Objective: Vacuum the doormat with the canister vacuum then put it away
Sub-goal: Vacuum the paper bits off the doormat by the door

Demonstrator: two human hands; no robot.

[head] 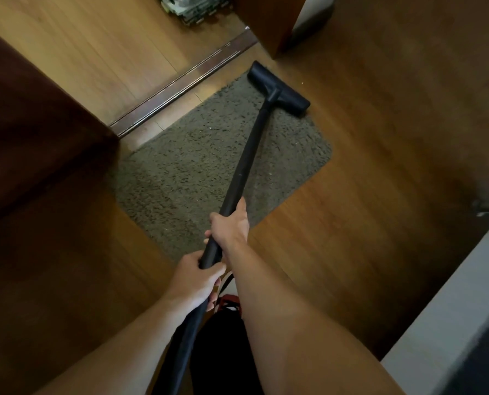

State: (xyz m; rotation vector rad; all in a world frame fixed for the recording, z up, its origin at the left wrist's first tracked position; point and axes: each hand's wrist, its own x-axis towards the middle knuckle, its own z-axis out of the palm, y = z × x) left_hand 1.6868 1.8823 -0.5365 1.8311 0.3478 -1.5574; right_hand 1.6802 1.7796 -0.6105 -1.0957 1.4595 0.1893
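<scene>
The person stands over the doormat (186,169), a grey-brown shaggy mat lying at a slant across the middle of the frame on the wooden floor (380,166). Both hands are on the black wand (247,152) of the vacuum. The right hand (231,225) sits further along the tube, just below centre, its grip closed round the wand with the thumb lying along it. The left hand (194,280) is nearer the body, just behind the right, fingers wrapped tight round the lower end where the tube meets the dark hose (184,340), which drops out of the bottom edge.

The wand runs up and to the right to the black floor head (278,86), which rests along the mat's upper right edge, one end by the mat's far corner. A few pale specks (271,183) show in the pile.

Along the mat's upper left side runs a dark door track (180,81), with lighter floorboards beyond it. A dark brown wooden panel (38,124) fills the left side. A wooden upright (269,27) stands at top centre, and a stack of greyish things (193,7) sits at the top edge, too blurred to name. Under the forearms is something red, white and black (228,302); I cannot tell what it is. A pale surface (451,309) cuts across the lower right corner.
</scene>
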